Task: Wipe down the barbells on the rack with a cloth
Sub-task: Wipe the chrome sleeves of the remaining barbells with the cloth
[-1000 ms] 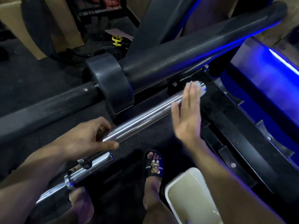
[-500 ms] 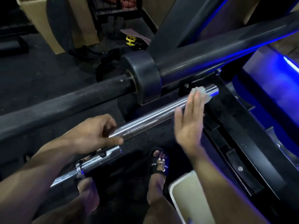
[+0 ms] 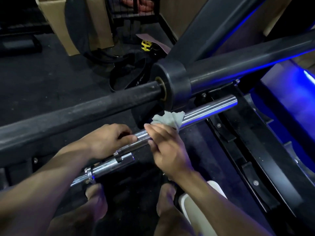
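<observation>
- Dim gym corner with dark rubber floor, blue light spilling in from the right, cardboard boxes and a yellow clip way at the back.
- Chrome barbell sleeve lies low on the black rack, running diagonally up to the right. A fatter black barbell with its big collar sits just behind it.
- Left hand is wrapped around the chrome sleeve near its inner collar, steadying it.
- Right hand has its fingers out fairly straight, pressing a grey cloth onto the sleeve, just beside the left hand. Fingers flat on it, not clenched.
- My take on doing this well: fold the cloth round the sleeve so it catches the underside too, and run long strokes out to the free end. Keep the left grip firm so the sleeve doesn't spin under the rag.
- Room is kinda tight. The black collar hangs right above the cloth, so knuckles could bump it on the far side.
- The free end stops over the rack frame, so a fast stroke could run off onto the bolts there.
- Also a white tub by the right foot, easy to kick.
</observation>
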`<state>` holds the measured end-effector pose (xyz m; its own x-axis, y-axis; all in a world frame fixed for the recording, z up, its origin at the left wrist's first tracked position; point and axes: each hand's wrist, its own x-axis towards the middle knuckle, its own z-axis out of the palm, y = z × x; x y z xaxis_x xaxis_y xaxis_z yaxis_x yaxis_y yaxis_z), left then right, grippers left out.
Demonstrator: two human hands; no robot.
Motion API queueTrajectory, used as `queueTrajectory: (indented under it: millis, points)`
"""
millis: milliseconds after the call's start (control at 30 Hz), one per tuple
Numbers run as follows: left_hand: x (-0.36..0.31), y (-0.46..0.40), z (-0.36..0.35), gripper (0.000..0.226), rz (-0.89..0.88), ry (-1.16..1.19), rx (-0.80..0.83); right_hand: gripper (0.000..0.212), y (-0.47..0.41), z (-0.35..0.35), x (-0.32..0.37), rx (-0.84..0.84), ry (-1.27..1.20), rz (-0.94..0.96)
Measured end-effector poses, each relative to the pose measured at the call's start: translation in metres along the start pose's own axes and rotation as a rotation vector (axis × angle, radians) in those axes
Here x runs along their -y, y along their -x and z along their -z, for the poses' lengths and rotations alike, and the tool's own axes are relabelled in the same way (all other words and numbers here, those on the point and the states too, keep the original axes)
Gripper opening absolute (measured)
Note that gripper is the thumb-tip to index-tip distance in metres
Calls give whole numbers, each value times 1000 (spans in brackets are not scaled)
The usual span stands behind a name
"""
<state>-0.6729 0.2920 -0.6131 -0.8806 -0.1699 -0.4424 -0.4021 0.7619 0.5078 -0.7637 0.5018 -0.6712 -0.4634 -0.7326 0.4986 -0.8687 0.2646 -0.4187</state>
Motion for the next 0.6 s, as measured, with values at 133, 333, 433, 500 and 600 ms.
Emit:
queueTrajectory:
  millis: [133,333,433,500,600]
  points:
    - [2,8,-3,39,-11,-1,-15,49,-11,11,2,-92,-188,-147]
    - [8,38,-8,35,-59,82,-274,41,-37,25,27,-162,-695,-749]
    - [5,63,-14,39,-82,142,-454,36,-42,39,56,-89,-959,-923]
    - [-3,85,-25,54,-139,301,-443,42,-38,52,74,-13,-1077,-960]
    - [-21,124,-51,63,-107,632,-301,47,-27,71,102,148,-1186,-955]
